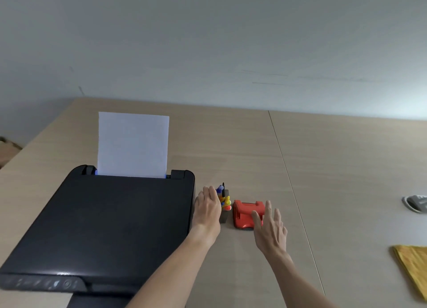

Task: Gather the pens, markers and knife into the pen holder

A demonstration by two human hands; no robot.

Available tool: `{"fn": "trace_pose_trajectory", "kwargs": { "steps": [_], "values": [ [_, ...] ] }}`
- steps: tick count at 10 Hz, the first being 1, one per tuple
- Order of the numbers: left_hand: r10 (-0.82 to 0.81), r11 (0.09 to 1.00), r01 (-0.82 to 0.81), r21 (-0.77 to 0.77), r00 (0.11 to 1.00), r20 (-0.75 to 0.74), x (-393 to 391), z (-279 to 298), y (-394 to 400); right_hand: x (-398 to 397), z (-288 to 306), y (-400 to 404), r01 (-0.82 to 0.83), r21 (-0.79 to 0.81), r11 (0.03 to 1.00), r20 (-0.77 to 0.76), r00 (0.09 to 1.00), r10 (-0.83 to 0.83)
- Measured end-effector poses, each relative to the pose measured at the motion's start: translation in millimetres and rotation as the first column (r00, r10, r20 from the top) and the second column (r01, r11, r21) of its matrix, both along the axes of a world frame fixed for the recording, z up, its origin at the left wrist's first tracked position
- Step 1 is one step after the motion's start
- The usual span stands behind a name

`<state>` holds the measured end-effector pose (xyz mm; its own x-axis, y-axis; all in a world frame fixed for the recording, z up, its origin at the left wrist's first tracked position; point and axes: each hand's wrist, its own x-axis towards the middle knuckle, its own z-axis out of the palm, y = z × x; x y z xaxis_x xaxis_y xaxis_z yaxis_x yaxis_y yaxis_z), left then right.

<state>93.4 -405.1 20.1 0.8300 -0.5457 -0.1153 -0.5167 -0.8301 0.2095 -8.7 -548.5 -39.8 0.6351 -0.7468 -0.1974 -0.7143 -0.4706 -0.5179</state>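
Observation:
A dark pen holder stands on the wooden table just right of the printer. Coloured pens and markers stick up out of it: blue, yellow, orange and a thin black one. My left hand rests flat against the holder's left side, fingers extended, holding nothing. My right hand hovers open with spread fingers in front of a red hole punch, partly covering it. I cannot pick out a knife.
A black printer with a white sheet standing in its tray fills the left. A yellow cloth lies at the right edge, and a grey object farther back. The wooden table has a seam running front to back.

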Motion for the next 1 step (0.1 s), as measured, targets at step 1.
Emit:
{"fn": "trace_pose_trajectory", "kwargs": {
  "steps": [1],
  "values": [
    [0.009, 0.998, -0.01, -0.058, 1.0, -0.018, -28.4, 5.9, 16.0, -32.5, -6.4, 17.2, 0.04, -0.016, 0.999, -0.007, 0.999, -0.04]
  ]
}}
